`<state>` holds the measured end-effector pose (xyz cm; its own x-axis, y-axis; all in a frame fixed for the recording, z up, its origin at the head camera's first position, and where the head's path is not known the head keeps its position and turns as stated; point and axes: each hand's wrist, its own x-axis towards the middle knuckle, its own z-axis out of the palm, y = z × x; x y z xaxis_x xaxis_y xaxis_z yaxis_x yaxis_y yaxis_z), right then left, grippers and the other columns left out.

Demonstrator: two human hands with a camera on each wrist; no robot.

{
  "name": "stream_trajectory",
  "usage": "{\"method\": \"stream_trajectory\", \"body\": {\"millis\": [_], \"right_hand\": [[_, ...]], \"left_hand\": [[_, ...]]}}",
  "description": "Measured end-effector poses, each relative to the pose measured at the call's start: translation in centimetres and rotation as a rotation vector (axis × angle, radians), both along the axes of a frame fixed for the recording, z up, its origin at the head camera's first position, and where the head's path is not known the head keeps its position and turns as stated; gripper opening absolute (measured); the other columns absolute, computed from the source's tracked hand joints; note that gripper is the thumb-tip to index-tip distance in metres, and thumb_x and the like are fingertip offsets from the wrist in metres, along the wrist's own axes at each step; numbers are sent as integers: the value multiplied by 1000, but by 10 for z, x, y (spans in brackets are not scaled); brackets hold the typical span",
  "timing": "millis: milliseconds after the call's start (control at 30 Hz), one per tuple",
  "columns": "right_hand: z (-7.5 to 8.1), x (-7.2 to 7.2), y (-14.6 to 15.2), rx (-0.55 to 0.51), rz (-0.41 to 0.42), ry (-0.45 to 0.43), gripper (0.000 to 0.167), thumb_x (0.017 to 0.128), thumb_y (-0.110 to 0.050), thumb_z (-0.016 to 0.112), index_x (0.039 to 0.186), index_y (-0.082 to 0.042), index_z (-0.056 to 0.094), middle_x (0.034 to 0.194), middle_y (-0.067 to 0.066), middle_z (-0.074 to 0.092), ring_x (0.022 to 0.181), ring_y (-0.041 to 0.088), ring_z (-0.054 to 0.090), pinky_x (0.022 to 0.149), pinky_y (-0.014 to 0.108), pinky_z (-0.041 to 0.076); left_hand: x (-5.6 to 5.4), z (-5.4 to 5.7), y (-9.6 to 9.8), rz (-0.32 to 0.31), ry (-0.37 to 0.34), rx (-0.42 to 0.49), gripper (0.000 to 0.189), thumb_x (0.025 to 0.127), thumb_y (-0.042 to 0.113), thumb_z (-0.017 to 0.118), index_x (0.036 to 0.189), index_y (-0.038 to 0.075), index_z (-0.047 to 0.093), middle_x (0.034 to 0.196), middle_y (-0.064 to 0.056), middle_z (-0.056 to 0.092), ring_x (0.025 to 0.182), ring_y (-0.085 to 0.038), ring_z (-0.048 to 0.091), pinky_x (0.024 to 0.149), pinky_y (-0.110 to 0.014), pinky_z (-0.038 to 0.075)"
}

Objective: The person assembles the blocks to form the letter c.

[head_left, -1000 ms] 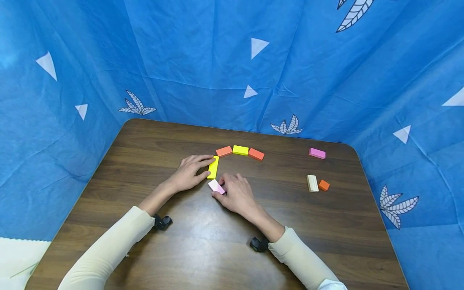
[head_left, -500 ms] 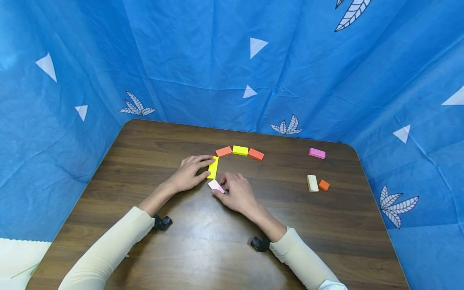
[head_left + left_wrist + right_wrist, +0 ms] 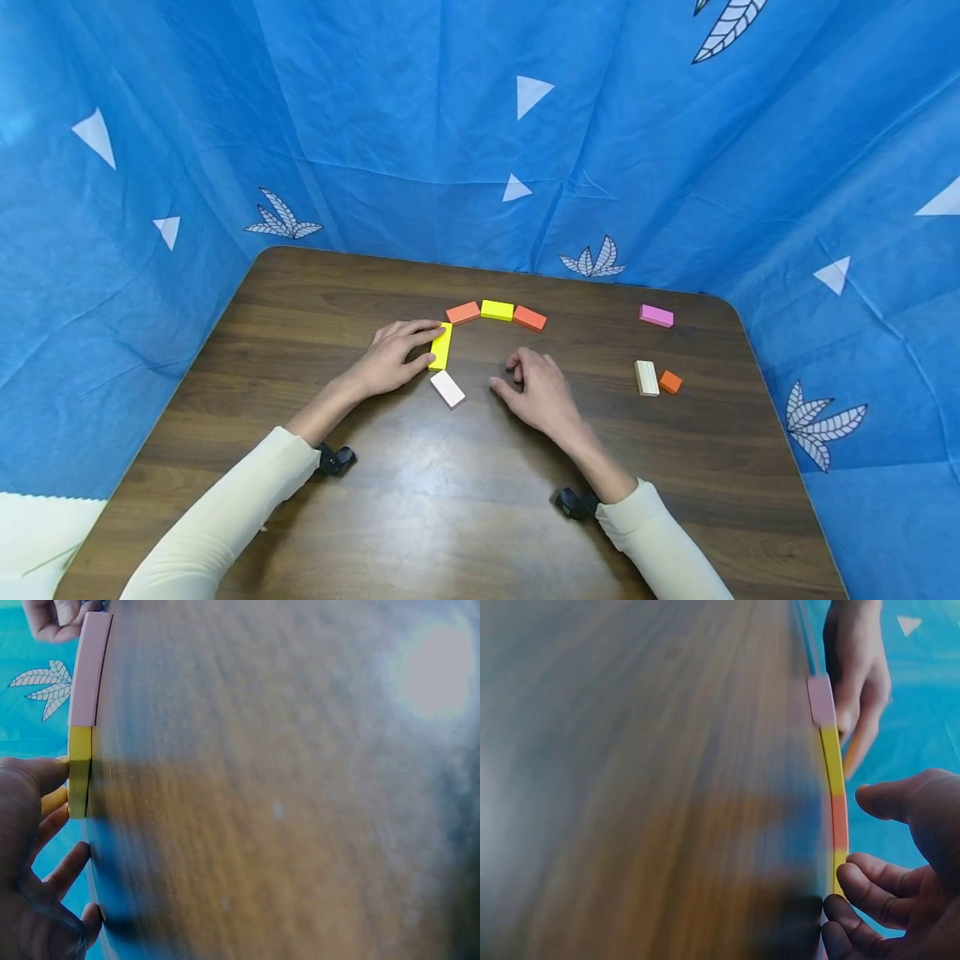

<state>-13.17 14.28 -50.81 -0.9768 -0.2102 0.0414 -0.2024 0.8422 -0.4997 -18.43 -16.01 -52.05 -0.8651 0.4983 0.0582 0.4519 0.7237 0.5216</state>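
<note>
My left hand (image 3: 390,358) steadies a yellow wooden block (image 3: 441,347) on the table, its thumb and index finger spread along the block and touching it. In the left wrist view the thumb meets the side of the yellow block (image 3: 79,772). A pale pink block (image 3: 447,389) lies angled at that block's near end. My right hand (image 3: 542,393) hovers to the right of the pink block, apart from it, with loosely bent fingers and nothing held. Beyond the hands, an orange-red block (image 3: 463,313), another yellow block (image 3: 497,310) and a second orange-red block (image 3: 530,318) continue the curved row.
Farther right on the wooden table (image 3: 420,517) lie a magenta block (image 3: 657,316), a natural wood block (image 3: 647,378) and a small orange block (image 3: 671,382). A blue patterned curtain (image 3: 405,150) hangs behind and along both sides.
The right hand has let go of the pale pink block and moved right. That block stays beside the yellow one. The left hand keeps its place.
</note>
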Motion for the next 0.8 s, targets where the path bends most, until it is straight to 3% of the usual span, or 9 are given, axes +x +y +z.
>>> {"method": "stream_trajectory", "body": {"millis": [467, 800], "right_hand": [[4, 8, 94, -25, -170, 42, 40, 100, -41, 76, 118, -6, 69, 101, 11, 68, 93, 29, 57, 88, 45, 43], [3, 25, 151, -67, -318, 83, 30, 108, -28, 64, 121, -1, 68, 107, 17, 65, 92, 30, 54, 86, 44, 40]], "left_hand": [[-1, 1, 1, -7, -4, 0, 54, 110, 32, 63, 162, 22, 52, 170, -4, 47, 156, -39, 43, 124, -72, 25], [0, 3, 0, -12, 9, -4, 54, 109, 30, 64, 162, 21, 53, 169, -5, 49, 154, -41, 45, 122, -74, 26]]}}
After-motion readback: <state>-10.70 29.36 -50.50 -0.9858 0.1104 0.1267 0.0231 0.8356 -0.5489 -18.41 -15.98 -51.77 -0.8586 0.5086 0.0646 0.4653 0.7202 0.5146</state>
